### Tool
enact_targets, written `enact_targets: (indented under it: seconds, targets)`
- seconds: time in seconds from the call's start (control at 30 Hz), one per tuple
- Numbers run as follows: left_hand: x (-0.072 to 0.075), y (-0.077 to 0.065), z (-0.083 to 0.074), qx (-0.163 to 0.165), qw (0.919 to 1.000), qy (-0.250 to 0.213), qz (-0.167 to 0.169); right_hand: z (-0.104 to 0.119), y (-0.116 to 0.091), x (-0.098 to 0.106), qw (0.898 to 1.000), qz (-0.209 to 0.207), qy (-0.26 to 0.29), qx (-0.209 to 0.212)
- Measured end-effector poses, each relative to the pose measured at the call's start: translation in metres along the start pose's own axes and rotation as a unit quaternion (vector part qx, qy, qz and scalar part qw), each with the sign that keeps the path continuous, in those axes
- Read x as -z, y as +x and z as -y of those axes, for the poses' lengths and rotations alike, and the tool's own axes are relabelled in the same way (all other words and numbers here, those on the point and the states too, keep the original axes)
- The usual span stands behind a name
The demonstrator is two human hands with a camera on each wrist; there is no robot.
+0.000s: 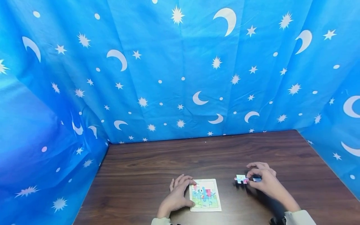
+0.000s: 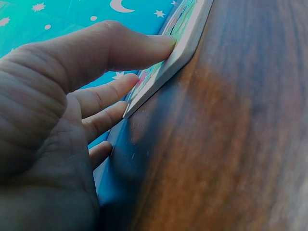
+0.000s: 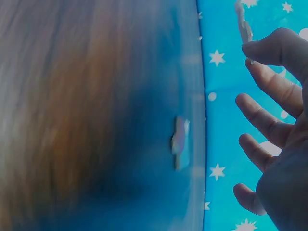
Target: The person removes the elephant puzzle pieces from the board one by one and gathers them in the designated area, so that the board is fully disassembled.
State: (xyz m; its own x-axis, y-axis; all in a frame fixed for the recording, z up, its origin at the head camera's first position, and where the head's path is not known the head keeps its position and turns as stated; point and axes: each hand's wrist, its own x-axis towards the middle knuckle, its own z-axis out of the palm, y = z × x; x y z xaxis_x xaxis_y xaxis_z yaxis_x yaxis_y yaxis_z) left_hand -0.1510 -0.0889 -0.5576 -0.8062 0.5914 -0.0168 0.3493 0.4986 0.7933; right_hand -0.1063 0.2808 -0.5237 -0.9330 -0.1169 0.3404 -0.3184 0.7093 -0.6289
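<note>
In the head view a small square jigsaw puzzle [image 1: 205, 195] in a pale wooden frame lies on the table, partly filled with blue, pink and green pieces. My left hand [image 1: 177, 196] rests at its left side, thumb and forefinger touching the frame's edge. The left wrist view shows that thumb lying straight over the puzzle's rim [image 2: 180, 60]. To the right, my right hand [image 1: 265, 181] pinches a puzzle piece [image 1: 241, 179] between thumb and forefinger, over the table. The other fingers are spread apart in the right wrist view. A second puzzle piece [image 3: 181, 143] lies on the table below that hand.
The dark wood-grain table [image 1: 157, 159] extends around both hands. A blue cloth [image 1: 168, 62] with white moons and stars hangs behind it and along both sides. Something dark [image 1: 277, 220] shows by the right sleeve at the bottom edge.
</note>
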Motion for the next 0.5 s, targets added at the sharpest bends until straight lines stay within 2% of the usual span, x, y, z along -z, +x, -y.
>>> enact_targets:
  seconds: [0.27,0.5]
  targets:
    - [0.000,0.002,0.001,0.017,0.9998,0.009,0.004,-0.014,-0.007,0.001,0.999,0.029,-0.026,-0.019]
    - [0.000,0.002,-0.001,0.024,0.9997,0.001,0.008,-0.014,-0.003,-0.001,0.996,0.055,-0.058,-0.032]
